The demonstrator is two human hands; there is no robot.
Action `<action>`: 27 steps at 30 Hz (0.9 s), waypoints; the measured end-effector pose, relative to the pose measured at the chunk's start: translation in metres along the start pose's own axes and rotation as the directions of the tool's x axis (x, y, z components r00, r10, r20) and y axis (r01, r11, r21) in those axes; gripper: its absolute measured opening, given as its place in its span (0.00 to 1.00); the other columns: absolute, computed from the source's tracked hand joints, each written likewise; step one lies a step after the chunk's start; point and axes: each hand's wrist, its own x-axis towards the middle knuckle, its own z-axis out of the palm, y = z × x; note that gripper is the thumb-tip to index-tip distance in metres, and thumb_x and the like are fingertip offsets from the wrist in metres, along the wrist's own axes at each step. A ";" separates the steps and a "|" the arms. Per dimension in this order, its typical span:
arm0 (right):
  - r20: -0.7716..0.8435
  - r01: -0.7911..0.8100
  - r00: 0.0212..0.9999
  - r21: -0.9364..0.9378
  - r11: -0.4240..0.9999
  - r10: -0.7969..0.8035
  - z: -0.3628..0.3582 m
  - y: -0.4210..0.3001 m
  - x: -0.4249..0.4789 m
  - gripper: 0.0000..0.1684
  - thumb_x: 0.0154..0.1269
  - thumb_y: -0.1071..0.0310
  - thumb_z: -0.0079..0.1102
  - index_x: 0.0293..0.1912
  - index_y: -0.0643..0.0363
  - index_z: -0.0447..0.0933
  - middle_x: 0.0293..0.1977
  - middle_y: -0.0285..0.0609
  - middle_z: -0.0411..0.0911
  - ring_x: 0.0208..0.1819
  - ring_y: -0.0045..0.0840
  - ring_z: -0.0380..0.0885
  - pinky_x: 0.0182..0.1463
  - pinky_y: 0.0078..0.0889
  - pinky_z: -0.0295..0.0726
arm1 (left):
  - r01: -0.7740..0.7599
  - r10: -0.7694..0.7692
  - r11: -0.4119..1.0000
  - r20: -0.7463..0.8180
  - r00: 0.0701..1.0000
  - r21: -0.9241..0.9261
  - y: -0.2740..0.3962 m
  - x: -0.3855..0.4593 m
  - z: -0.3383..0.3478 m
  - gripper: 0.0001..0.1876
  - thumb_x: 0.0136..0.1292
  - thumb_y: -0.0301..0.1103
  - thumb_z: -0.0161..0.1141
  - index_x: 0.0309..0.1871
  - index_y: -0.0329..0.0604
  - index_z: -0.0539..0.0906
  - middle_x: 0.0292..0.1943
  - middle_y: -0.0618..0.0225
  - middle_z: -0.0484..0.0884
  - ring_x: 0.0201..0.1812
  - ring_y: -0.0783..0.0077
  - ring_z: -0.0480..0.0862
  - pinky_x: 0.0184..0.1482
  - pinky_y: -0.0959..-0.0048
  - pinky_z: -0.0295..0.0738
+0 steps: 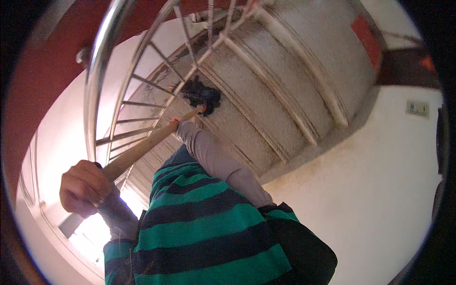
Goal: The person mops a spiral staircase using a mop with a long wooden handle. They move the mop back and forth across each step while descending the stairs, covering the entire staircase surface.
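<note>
A mop with a long wooden handle (142,148) slants across the stairs before me. My left hand (83,188) is closed around the handle's upper end, beside the metal railing. Farther down, my right hand (175,124) grips the same handle, its fingers partly hidden by the grey sleeve and the shaft. The dark mop head (206,95) rests on a stair tread close to the foot of the railing. Its strands look black and spread out, though fine detail is blurred.
A shiny metal handrail (98,71) with thin bars curves along the left. Grey stone steps (263,92) with raised edges run up to the right. A white wall (356,192) bounds them and carries a switch plate (417,108). Bright light enters at lower left.
</note>
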 end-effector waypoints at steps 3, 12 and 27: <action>-0.105 0.136 0.986 0.077 0.988 -0.128 -0.008 -0.029 -0.037 0.10 0.64 0.66 0.51 0.26 0.57 0.69 0.22 0.43 0.74 0.28 0.37 0.75 0.37 0.44 0.80 | 0.079 -0.064 0.988 0.115 0.991 -0.133 -0.028 0.014 -0.037 0.07 0.66 0.33 0.57 0.34 0.40 0.75 0.19 0.67 0.75 0.15 0.78 0.79 0.13 0.77 0.79; -0.252 0.569 0.821 0.295 0.767 -0.512 -0.133 -0.091 -0.189 0.10 0.68 0.62 0.46 0.39 0.56 0.71 0.33 0.40 0.76 0.36 0.34 0.75 0.42 0.38 0.78 | 0.006 -0.052 0.849 -0.074 0.996 -0.529 -0.189 0.011 0.012 0.10 0.66 0.40 0.57 0.35 0.44 0.74 0.19 0.68 0.79 0.14 0.79 0.78 0.13 0.78 0.77; -0.273 0.535 0.843 0.525 0.663 -0.464 -0.306 -0.025 -0.212 0.13 0.69 0.59 0.48 0.46 0.55 0.73 0.45 0.41 0.73 0.45 0.29 0.73 0.47 0.34 0.76 | 0.403 -0.530 0.511 0.092 0.843 -0.759 -0.309 0.049 0.075 0.13 0.67 0.35 0.56 0.30 0.42 0.66 0.14 0.74 0.66 0.09 0.82 0.65 0.11 0.78 0.65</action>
